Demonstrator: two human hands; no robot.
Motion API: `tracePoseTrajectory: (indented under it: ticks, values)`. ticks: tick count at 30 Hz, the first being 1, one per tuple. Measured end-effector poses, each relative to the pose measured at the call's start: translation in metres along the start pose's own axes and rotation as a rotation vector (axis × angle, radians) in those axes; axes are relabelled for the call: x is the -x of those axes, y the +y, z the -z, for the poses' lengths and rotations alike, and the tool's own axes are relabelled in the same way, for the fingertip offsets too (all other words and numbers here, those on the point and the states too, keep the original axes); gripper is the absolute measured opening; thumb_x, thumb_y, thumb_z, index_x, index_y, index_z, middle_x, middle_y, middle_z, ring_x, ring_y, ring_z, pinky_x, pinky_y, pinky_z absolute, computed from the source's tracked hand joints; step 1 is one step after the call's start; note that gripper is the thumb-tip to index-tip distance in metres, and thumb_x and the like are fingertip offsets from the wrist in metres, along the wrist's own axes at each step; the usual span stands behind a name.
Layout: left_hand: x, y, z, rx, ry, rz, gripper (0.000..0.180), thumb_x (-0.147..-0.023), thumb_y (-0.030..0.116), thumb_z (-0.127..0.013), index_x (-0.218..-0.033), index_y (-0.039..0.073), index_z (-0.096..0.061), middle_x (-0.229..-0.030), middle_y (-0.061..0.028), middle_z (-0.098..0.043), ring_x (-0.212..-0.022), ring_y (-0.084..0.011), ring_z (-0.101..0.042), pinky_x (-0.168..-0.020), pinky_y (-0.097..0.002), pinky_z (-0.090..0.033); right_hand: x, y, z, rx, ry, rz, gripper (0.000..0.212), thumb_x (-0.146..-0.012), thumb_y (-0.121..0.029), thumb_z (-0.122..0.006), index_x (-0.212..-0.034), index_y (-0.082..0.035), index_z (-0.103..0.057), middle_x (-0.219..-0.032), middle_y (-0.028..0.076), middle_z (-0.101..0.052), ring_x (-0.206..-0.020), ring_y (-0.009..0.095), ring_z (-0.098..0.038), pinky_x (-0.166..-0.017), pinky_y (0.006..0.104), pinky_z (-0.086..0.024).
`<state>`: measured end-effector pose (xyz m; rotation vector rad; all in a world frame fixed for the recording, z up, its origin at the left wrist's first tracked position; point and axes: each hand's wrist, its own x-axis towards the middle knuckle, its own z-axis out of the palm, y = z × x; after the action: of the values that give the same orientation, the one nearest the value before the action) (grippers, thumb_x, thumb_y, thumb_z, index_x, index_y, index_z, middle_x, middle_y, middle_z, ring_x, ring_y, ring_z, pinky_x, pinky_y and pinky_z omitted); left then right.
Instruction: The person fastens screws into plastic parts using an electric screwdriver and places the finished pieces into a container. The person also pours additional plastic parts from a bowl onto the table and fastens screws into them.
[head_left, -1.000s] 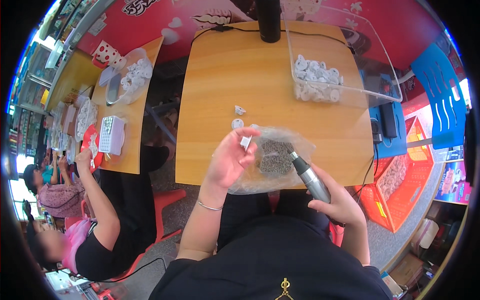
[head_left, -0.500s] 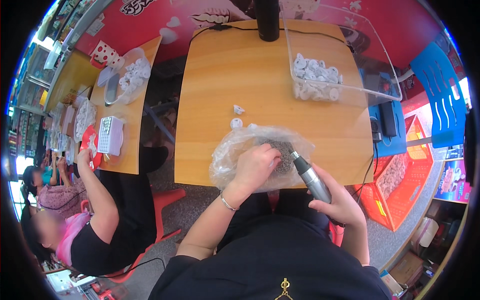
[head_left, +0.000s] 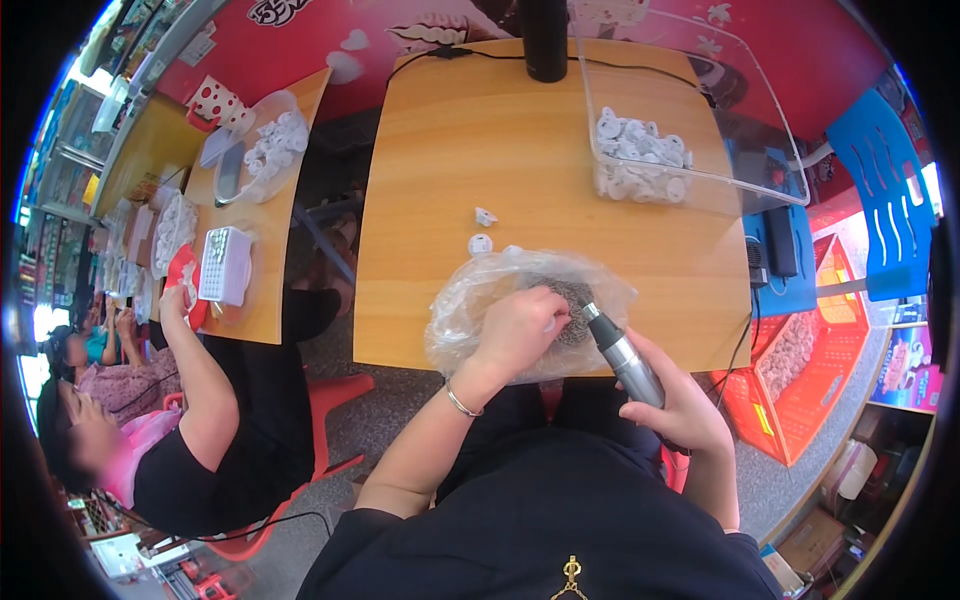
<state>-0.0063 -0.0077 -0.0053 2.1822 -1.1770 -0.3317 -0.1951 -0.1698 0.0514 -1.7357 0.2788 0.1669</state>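
Observation:
My left hand reaches into an open clear plastic bag at the table's near edge. Its fingers are pinched together over a heap of tiny grey metal pieces, which look like screws. What the fingertips hold, if anything, is too small to make out. In my right hand is a silver and black electric screwdriver, its tip slanting up and left beside the heap. Beyond the bag lie two small white plastic parts, one tilted and one flat. Another white part shows partly at the bag's far edge.
A clear plastic bin with many white parts stands at the table's far right. Next to it rises a black cylinder, with a cable behind. An orange crate sits right of the table. At the left table another person works.
My left hand stays over the heap, its fingers shifting only slightly. The screwdriver keeps its place in my right hand. The person at left has brought a hand up to the head.

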Motion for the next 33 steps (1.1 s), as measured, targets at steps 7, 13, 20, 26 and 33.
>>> tracePoseTrajectory:
  ticks: [7, 13, 20, 26, 33]
  values:
    - [0.003, -0.018, 0.01, 0.447, 0.029, 0.066, 0.009, -0.082, 0.012, -0.068, -0.087, 0.004, -0.071, -0.086, -0.0085, -0.068, -0.077, -0.0199, -0.065, -0.069, -0.03, -0.05, 0.002, -0.005, 0.003, 0.001, 0.002, -0.007, 0.087, -0.077, -0.025, -0.077, -0.145, -0.001, -0.029, -0.128, 0.013, -0.049, -0.1, 0.019, -0.056, -0.092, 0.0329, -0.044]
    - [0.005, -0.019, 0.019, 0.909, 0.029, 0.261, 0.012, -0.085, 0.007, -0.069, -0.093, -0.002, -0.071, -0.086, -0.0056, -0.07, -0.076, -0.0084, -0.06, -0.067, -0.0233, -0.047, 0.001, -0.004, 0.0, -0.032, -0.015, 0.002, 0.088, -0.078, -0.028, -0.077, -0.145, 0.0, -0.028, -0.129, 0.013, -0.048, -0.101, 0.019, -0.056, -0.092, 0.0333, -0.044]
    - [0.008, -0.02, 0.027, 0.643, -0.005, 0.256, 0.012, -0.081, 0.012, -0.073, -0.084, 0.001, -0.07, -0.074, -0.0035, -0.067, -0.069, -0.0092, -0.059, -0.062, -0.025, -0.046, 0.001, -0.006, 0.001, -0.025, -0.019, -0.015, 0.089, -0.077, -0.029, -0.078, -0.146, 0.0, -0.028, -0.13, 0.013, -0.047, -0.101, 0.019, -0.056, -0.092, 0.0335, -0.044]
    - [0.007, -0.022, 0.028, 0.38, 0.019, 0.128, 0.015, -0.078, 0.018, -0.074, -0.079, 0.004, -0.07, -0.067, -0.0053, -0.066, -0.063, -0.0122, -0.06, -0.058, -0.0291, -0.046, 0.001, -0.006, 0.0, -0.036, -0.018, -0.004, 0.089, -0.077, -0.029, -0.078, -0.146, -0.001, -0.028, -0.13, 0.013, -0.047, -0.101, 0.02, -0.056, -0.091, 0.034, -0.045]
    - [0.01, -0.027, 0.02, 0.874, 0.019, 0.34, 0.017, -0.085, 0.02, -0.071, -0.086, 0.003, -0.068, -0.074, -0.0017, -0.066, -0.064, -0.0069, -0.055, -0.055, -0.0228, -0.042, 0.001, -0.002, 0.001, -0.001, -0.034, 0.02, 0.089, -0.077, -0.03, -0.078, -0.146, -0.003, -0.029, -0.13, 0.014, -0.048, -0.1, 0.02, -0.057, -0.091, 0.0337, -0.045]
